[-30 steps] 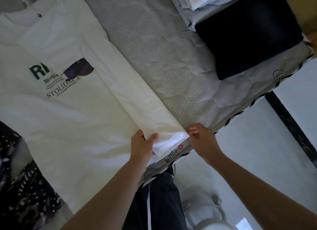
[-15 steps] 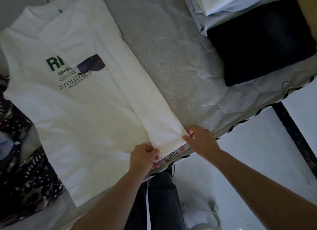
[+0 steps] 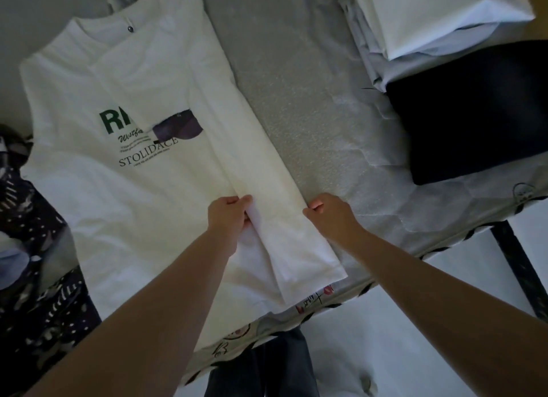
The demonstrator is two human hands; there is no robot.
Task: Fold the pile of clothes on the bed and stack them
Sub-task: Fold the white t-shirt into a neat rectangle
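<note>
1. White T-shirt point(image 3: 142, 195): lies flat, front side up, on the left half of the bed point(image 3: 296, 94), collar toward the far edge and hem toward the near edge. Its printed chest graphic reads "STOLIDACE" under green letters partly covered by cloth.
2. Folded panel point(image 3: 267, 189): the shirt's right side is turned inward over the body as a long strip that runs diagonally from the shoulder to the hem; its inner edge hides part of the graphic.
3. Left hand point(image 3: 226, 216): fingers curled, gripping the inner edge of the folded panel partway up from the hem.
4. Right hand point(image 3: 332, 216): fingers curled at the outer crease of the same panel, pinching or pressing the cloth there; which of the two cannot be told. The two hands sit level with each other, one on each side of the strip.
5. Bed: covered with a grey quilted surface, bare between the shirt and the stacked items; a patterned sheet edge point(image 3: 314, 299) shows along the near side.
6. Dark folded garment point(image 3: 474, 112): lies flat at the right side of the bed, well apart from the shirt.
7. Stack of folded light clothes point(image 3: 430, 20): at the far right corner, just beyond the dark folded garment.
8. Dark patterned clothes point(image 3: 32, 263): heaped at the left edge, touching the shirt's side.
</note>
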